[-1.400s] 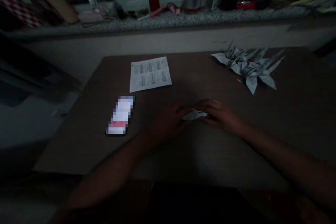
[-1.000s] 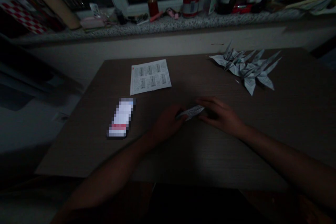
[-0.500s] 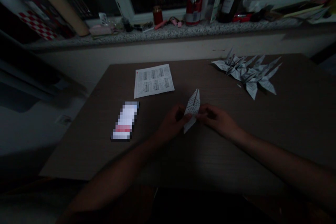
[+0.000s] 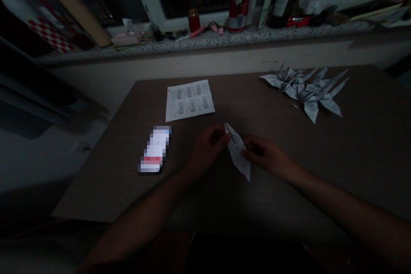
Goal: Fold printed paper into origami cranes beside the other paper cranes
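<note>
A folded piece of printed paper (image 4: 239, 156), long and diamond-shaped with a slit toward its far tip, is held above the table between both hands. My left hand (image 4: 210, 143) pinches it close to the far tip, thumb on top. On the other side, my right hand (image 4: 265, 154) grips its right edge between thumb and fingers. The near point of the paper hangs free toward me. Fingers behind the paper are partly hidden, and the light is dim.
On the brown table (image 4: 122, 197) lie a flat printed sheet (image 4: 189, 100) and a lit, pixelated phone (image 4: 156, 150) at left. Several folded paper cranes (image 4: 305, 87) cluster at the back right. Bottles, a red can (image 4: 238, 15) and clutter line the stone windowsill (image 4: 192, 43).
The folded paper has turned, its far tip swinging left and its near point right. My left hand has shifted from its lower left edge up to the far tip.
</note>
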`<state>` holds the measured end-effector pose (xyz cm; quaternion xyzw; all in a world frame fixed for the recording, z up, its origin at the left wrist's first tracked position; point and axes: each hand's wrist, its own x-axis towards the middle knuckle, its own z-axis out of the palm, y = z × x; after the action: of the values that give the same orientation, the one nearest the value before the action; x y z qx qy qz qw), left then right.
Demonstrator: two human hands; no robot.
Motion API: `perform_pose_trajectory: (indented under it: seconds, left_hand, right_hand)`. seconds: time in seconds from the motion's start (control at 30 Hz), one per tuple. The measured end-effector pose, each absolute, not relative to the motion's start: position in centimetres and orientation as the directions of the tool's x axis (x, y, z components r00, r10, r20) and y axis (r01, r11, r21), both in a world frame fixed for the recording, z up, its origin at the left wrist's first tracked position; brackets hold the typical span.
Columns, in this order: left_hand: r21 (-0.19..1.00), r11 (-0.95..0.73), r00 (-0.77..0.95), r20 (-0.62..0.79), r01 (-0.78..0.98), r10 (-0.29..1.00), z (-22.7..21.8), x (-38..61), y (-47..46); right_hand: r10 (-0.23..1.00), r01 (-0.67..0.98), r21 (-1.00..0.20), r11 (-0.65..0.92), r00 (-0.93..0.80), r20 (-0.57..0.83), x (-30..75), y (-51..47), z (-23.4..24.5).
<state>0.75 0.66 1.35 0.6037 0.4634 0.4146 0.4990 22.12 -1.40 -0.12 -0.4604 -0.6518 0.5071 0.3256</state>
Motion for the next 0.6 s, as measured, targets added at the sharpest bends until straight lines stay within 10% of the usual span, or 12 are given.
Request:
perform_pose_trajectory:
  seconds: [0.6]
  left_hand:
    - [0.999,-0.049,0.300,0.040,0.023,0.953,1.13,1.03,0.24]
  right_hand:
    - [0.873,-0.024,-0.947,-0.322,-0.395,-0.287,21.93,-1.85,0.31]
